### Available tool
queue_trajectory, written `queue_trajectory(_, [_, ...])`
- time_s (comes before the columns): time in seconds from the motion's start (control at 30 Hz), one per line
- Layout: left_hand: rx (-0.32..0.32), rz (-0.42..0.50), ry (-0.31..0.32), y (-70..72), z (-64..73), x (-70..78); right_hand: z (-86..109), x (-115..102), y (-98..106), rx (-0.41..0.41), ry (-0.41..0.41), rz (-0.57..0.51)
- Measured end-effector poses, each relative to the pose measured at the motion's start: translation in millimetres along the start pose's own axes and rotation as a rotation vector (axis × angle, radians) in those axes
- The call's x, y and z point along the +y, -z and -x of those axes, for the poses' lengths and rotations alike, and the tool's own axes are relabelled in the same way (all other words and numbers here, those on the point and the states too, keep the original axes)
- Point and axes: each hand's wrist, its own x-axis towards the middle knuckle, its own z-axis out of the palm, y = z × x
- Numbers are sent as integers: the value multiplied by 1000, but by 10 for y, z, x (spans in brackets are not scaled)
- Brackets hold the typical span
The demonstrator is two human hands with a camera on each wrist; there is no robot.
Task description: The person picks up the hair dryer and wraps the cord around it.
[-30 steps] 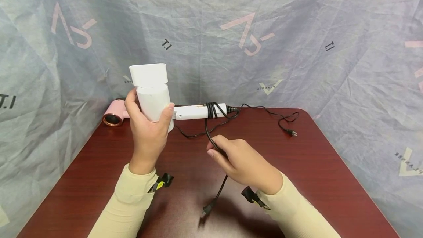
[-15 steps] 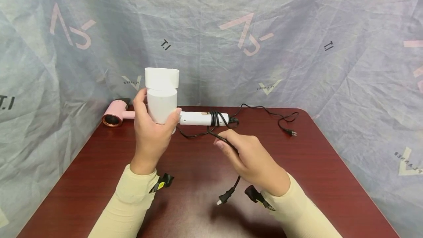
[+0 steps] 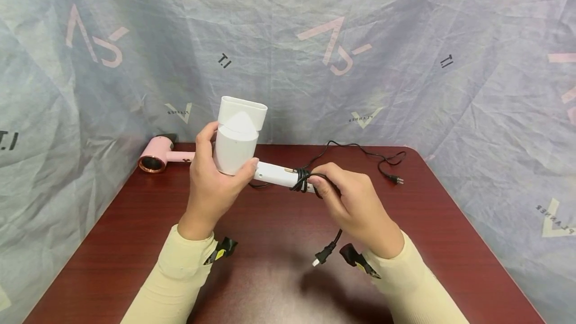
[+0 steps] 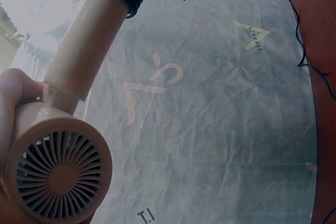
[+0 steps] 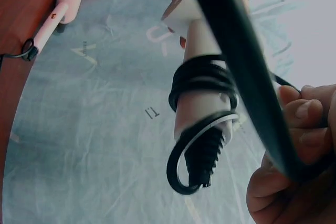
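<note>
My left hand (image 3: 211, 184) grips the barrel of a white hair dryer (image 3: 236, 146), held above the table with its flat nozzle up and its handle pointing right. The left wrist view shows the round slotted vent (image 4: 63, 179) at the barrel's other end. Several turns of black power cord (image 5: 202, 85) are wound round the handle near its end. My right hand (image 3: 357, 204) pinches the cord close beside those turns. Below that hand dangles the cord's loose end with its plug (image 3: 325, 254).
At the table's back left lies a pink hair dryer (image 3: 155, 155), its handle partly behind my left hand. Its black cord (image 3: 360, 150) runs along the back edge to a plug (image 3: 396, 179) at the right. A grey printed cloth (image 3: 288, 54) hangs behind the dark red table (image 3: 270, 264).
The white hair dryer has moved right with my left hand, and its handle now tilts down to the right. My right hand has carried the cord up and right, close to the handle.
</note>
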Motion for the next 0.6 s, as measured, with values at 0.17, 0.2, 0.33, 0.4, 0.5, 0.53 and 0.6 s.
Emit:
queue_trajectory(0.17, [-12,-4,-33,13,-5,0,-3,56,25,26,-8,16])
queue_trajectory(0.2, [-12,-5,-39,15,-6,2,-4,64,29,29,-9,21])
queue_trajectory(0.33, [-15,-9,-62,22,-10,17,-9,89,37,30,-18,23])
queue_trajectory(0.4, [-14,-7,-70,26,-13,19,-10,97,42,33,-22,25])
queue_trajectory(0.5, [-21,-3,-77,39,-18,16,-13,107,50,43,-28,22])
queue_trajectory(0.53, [-25,1,-79,46,-17,14,-14,109,53,48,-28,22])
queue_trajectory(0.6, [-37,5,-86,58,-18,13,-17,113,54,54,-27,22])
